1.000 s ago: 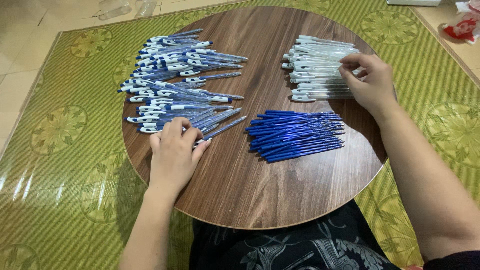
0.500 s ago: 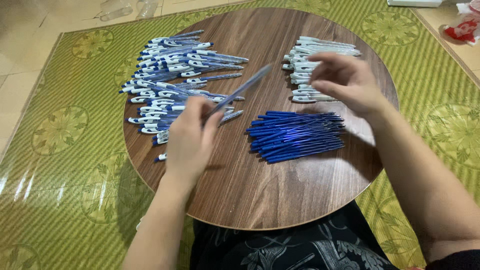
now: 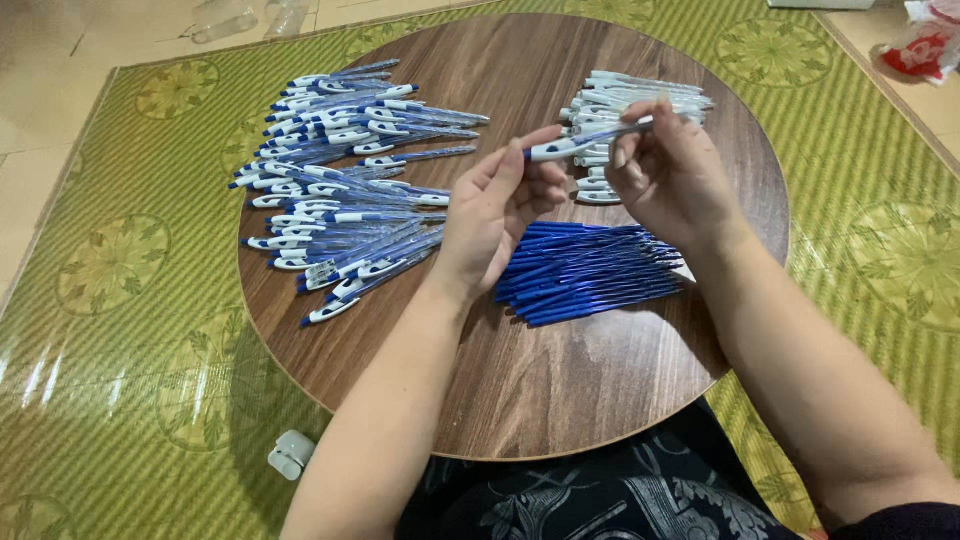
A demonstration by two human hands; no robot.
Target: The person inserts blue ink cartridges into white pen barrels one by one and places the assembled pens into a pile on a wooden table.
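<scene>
Half a second ago the left hand point(image 3: 497, 215) was lifting a single pen off the big heap while the right hand point(image 3: 668, 172) hovered over the pale pile; now both hands have met above the centre of the round wooden worktop point(image 3: 590, 390) and share that one pen point(image 3: 585, 141). The pen lies nearly level, slightly raised toward the right of the frame. Its near end is white with a dark mark, pinched between the left thumb and fingers point(image 3: 508, 172); its clear, bluish barrel runs rightward into the right hand, whose fingers close around the far end. So both hands are clenched on the same pen, held in the air just above the worktop, upper middle of the frame.

Beneath the hands, a bundle of solid blue refills point(image 3: 590, 272) lies at centre. At upper left sprawls the large heap of assembled blue-and-white pens point(image 3: 340, 170). At upper right, partly behind the right hand, sits the smaller pile of pale clear barrels point(image 3: 640, 95). A green patterned mat point(image 3: 120, 330) covers the floor around the worktop, and a small white clip-like piece point(image 3: 291, 454) lies on it at lower left
</scene>
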